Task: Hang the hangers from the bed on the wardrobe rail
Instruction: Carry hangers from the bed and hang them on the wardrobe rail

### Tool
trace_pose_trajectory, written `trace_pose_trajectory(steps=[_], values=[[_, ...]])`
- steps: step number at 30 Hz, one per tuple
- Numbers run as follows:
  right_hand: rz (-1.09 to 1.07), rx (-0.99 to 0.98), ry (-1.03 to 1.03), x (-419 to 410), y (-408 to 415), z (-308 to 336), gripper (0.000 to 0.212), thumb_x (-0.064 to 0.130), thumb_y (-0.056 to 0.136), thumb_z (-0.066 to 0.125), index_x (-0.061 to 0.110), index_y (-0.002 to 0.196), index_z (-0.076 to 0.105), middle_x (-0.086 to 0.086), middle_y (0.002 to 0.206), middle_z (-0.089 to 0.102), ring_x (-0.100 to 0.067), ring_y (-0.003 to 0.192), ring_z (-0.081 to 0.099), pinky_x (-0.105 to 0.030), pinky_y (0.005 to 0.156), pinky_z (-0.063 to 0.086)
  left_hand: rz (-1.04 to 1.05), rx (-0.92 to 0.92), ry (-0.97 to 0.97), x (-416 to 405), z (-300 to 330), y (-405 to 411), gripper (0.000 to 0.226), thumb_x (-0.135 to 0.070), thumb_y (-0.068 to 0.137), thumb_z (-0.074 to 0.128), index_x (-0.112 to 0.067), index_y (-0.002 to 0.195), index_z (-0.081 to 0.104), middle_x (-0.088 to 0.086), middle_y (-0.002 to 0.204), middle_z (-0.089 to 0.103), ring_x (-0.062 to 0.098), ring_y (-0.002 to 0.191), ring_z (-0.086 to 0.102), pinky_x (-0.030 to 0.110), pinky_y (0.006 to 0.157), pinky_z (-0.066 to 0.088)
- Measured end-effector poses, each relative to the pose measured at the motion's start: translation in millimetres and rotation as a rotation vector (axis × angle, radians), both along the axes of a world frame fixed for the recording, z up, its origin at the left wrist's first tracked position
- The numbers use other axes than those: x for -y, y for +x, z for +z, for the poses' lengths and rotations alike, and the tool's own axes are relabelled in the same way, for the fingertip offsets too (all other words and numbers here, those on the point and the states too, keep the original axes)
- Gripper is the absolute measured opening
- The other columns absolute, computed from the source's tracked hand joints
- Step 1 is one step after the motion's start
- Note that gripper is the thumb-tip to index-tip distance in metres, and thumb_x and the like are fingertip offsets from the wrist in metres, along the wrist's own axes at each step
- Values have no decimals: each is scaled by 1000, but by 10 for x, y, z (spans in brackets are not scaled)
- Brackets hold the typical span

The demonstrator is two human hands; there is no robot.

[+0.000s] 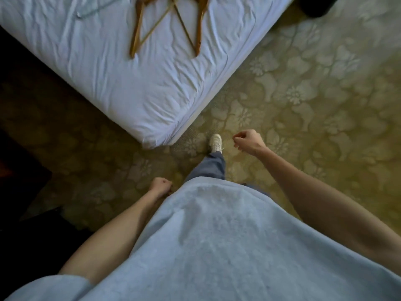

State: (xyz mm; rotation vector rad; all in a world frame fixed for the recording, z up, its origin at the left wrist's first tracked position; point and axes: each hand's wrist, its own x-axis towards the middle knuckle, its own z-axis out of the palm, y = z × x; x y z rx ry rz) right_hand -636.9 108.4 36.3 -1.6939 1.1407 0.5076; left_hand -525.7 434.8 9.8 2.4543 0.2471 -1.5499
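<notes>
Wooden hangers (pixel 167 25) are lying on the bed (pixel 121 83), no readable labels. Left hand (pixel 161 187) and right hand (pixel 248 141) are hanging loosely curled, grasping nothing.

This is looking like a bedroom in a home. A bed with a wrinkled, pale lilac fitted sheet (pixel 121 83) is jutting one corner out into the room, and two brown wooden clothes hangers (pixel 167 25) are lying on it near the top edge, beside a thin wire hanger (pixel 91 11). A yellow-green carpet with a pale floral pattern (pixel 303 94) is covering the floor all around the bed. Dark furniture (pixel 19 170) is standing in shadow to the left, too dim to make out.
</notes>
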Motion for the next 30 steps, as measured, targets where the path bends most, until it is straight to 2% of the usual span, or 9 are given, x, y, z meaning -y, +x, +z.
trace_pose_trajectory(steps=[2, 6, 9, 11, 17, 19, 22, 25, 30], values=[[-28, -23, 0, 374, 121, 39, 21, 15, 93, 56, 9, 103, 74, -9, 87, 75, -18, 73, 69, -27, 66, 57, 4, 13, -77, 618, 32, 317, 22, -7, 98, 57, -3, 80, 69, 11, 72, 67, 17, 53, 57, 18, 37, 45], [-132, -119, -39, 1118, 32, 50, 23, 15, 90, 56, 9, 99, 77, -9, 85, 77, -22, 73, 71, -31, 67, 59, -97, -20, -221, 2043, 124, 856, 22, -14, 100, 56, -9, 84, 70, 6, 77, 71, 14, 59, 60, 22, 51, 48], [-256, -205, -34, 1678, -184, -3, 23, 16, 89, 56, 11, 98, 77, -11, 84, 77, -29, 82, 74, -40, 75, 62, -145, -19, -336, 3183, 217, 1238, 21, -16, 101, 56, -10, 84, 68, 4, 76, 70, 11, 57, 59, 19, 48, 48], [-322, -271, -19, 1986, -363, -57, 22, 18, 91, 58, 7, 98, 76, -11, 82, 76, -29, 80, 73, -42, 75, 62, -181, -14, -385, 3850, 252, 1425, 18, -16, 101, 57, -10, 90, 69, 2, 76, 70, 9, 57, 60, 16, 46, 47], [-475, -388, 71, 3096, -491, -214, 21, 12, 94, 58, -2, 103, 73, -12, 77, 72, -20, 61, 61, -27, 57, 54, -218, 13, -421, 5600, 236, 1950, 16, -16, 99, 57, -10, 95, 71, 5, 81, 74, 10, 58, 62, 17, 48, 48], [-468, -399, 78, 3562, -339, -173, 20, 12, 93, 58, -1, 96, 74, -12, 73, 69, -19, 59, 59, -22, 52, 52, -220, 9, -378, 6006, 235, 2093, 16, -16, 99, 58, -9, 95, 71, 5, 79, 72, 11, 58, 61, 19, 50, 48], [-434, -375, 50, 4233, 22, -127, 21, 15, 91, 59, 2, 92, 76, -15, 83, 74, -23, 71, 64, -33, 69, 55, -250, -7, -296, 6394, 229, 2279, 19, -17, 97, 59, -6, 91, 73, 4, 74, 71, 12, 56, 61, 21, 49, 47], [-402, -291, 56, 4931, 592, -97, 22, 12, 94, 57, 1, 100, 74, -11, 78, 73, -22, 68, 66, -38, 74, 59, -216, -9, -248, 6705, 221, 2497, 22, -16, 95, 60, -5, 83, 74, 9, 75, 73, 17, 56, 60, 25, 54, 49], [-176, -135, 15, 5841, 1816, 78, 18, 16, 96, 56, 13, 102, 72, -4, 81, 72, -15, 70, 66, -24, 61, 54, -82, 13, -186, 7021, 178, 2788, 22, -16, 93, 61, -5, 78, 73, 9, 75, 73, 15, 51, 58, 24, 52, 49]])
